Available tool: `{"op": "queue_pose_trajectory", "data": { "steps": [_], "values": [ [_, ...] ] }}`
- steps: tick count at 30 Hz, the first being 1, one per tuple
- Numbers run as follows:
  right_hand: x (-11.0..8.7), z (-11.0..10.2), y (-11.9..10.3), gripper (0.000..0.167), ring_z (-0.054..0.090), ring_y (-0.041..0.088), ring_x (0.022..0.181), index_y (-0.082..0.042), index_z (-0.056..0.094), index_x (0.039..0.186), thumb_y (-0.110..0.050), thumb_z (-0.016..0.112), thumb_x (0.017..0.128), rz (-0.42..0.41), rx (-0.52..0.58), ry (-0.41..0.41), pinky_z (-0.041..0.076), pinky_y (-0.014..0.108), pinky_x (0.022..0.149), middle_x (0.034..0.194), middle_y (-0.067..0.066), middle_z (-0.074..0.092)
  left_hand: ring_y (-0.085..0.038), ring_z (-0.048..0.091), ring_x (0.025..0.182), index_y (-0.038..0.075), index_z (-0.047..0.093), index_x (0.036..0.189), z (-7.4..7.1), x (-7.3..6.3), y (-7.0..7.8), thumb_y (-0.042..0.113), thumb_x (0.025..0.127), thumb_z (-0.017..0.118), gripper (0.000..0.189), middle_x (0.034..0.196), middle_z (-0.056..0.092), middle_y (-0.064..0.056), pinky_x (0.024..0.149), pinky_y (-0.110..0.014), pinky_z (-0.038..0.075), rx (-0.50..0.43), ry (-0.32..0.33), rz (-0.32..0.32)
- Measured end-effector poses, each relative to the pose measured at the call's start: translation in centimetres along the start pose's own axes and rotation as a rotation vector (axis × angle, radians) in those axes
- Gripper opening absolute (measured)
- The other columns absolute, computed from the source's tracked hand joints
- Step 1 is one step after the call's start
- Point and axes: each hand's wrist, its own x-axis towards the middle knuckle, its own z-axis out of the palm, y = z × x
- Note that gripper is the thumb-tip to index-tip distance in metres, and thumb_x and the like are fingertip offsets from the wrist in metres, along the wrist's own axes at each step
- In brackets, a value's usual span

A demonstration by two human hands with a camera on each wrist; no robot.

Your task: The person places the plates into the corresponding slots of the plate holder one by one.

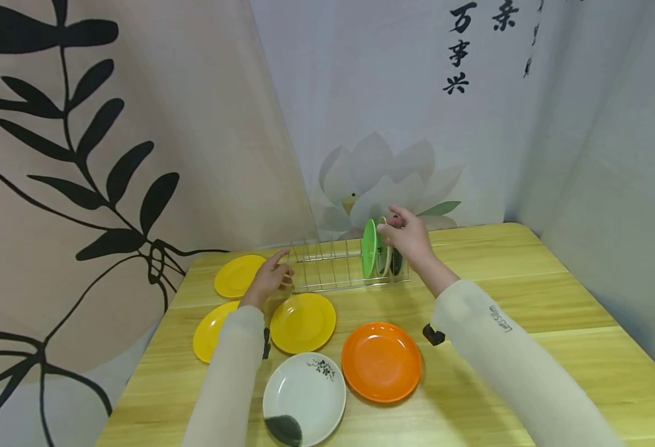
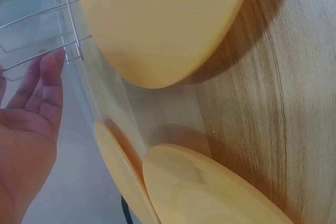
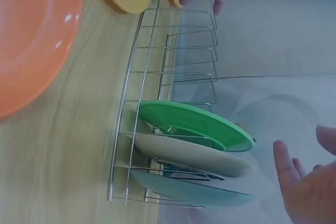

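A wire dish rack [image 1: 327,267] stands at the back of the table, with a green plate [image 1: 369,248], a white plate [image 3: 191,155] and a pale plate [image 3: 194,188] upright at its right end. My left hand [image 1: 269,279] grips the rack's left end wire, its fingertips [image 2: 51,69] at the wire. Just above the plates, my right hand [image 1: 408,236] has loosely bent fingers; the right wrist view shows it apart from them and holding nothing. A yellow plate [image 1: 303,323] lies flat in front of the rack.
Two more yellow plates, one at the back [image 1: 238,276] and one partly behind the left sleeve [image 1: 207,332], lie on the left. Nearer the front are a white patterned plate [image 1: 305,397] and an orange plate [image 1: 381,363]. A curtain [image 1: 361,93] hangs behind the table.
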Motion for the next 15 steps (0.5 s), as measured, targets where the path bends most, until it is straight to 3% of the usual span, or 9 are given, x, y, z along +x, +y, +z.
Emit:
{"op": "queue_pose_trajectory", "data": {
  "steps": [7, 15],
  "values": [
    [-3.4, -1.9, 1.8, 0.061, 0.057, 0.034, 0.116, -0.009, 0.037, 0.154, -0.016, 0.063, 0.099, 0.033, -0.010, -0.166, 0.056, 0.036, 0.085, 0.132, 0.018, 0.051, -0.042, 0.062, 0.103, 0.024, 0.030, 0.157, 0.0, -0.1, 0.2, 0.019, 0.107, 0.040, 0.051, 0.125, 0.056, -0.028, 0.088, -0.052, 0.052, 0.003, 0.006, 0.007],
    [-7.0, -4.4, 6.8, 0.063, 0.052, 0.038, 0.123, -0.003, 0.035, 0.152, -0.020, 0.064, 0.099, 0.179, -0.002, -0.302, 0.050, 0.050, 0.095, 0.135, 0.022, 0.049, -0.040, 0.062, 0.100, 0.022, 0.029, 0.157, 0.2, -0.2, 0.1, 0.019, 0.107, 0.040, 0.051, 0.117, 0.059, -0.024, 0.084, -0.048, 0.053, 0.002, 0.004, 0.013]
  ]
}}
